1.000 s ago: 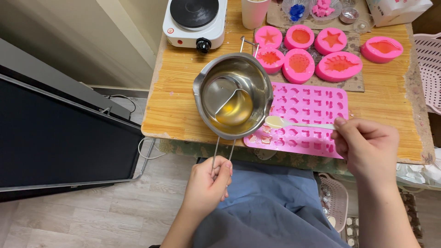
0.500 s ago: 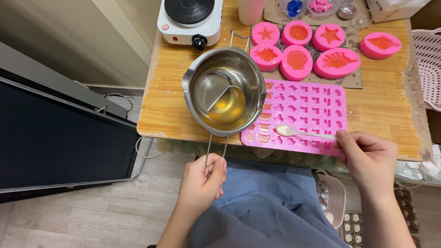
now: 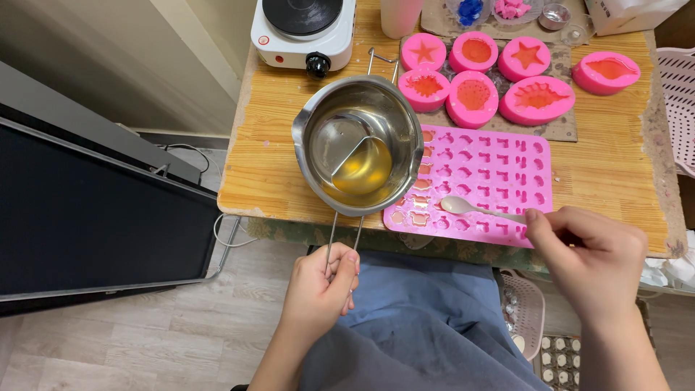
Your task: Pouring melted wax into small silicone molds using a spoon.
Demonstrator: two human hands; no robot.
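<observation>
The left hand (image 3: 321, 284) is curled tight around the thin wire handle (image 3: 340, 235) of a shiny metal pot (image 3: 358, 145). The pot is round and smooth, and it sits over the front edge of the wooden table (image 3: 615, 170). Some yellow see-through liquid (image 3: 364, 168) lies in the bottom of it.

The right hand (image 3: 590, 253) pinches the end of a small pale spoon (image 3: 474, 208) with closed fingers. The bowl of the spoon rests on a flat pink mold tray (image 3: 481, 177) with many tiny shaped holes. The tray lies just beside the pot, touching its right side.

Behind the tray sit round and oval pink molds (image 3: 472, 98) that look soft and rubbery, with star and shell shapes pressed in. A small white hot plate (image 3: 304, 29) with a black top stands at the back left.
</observation>
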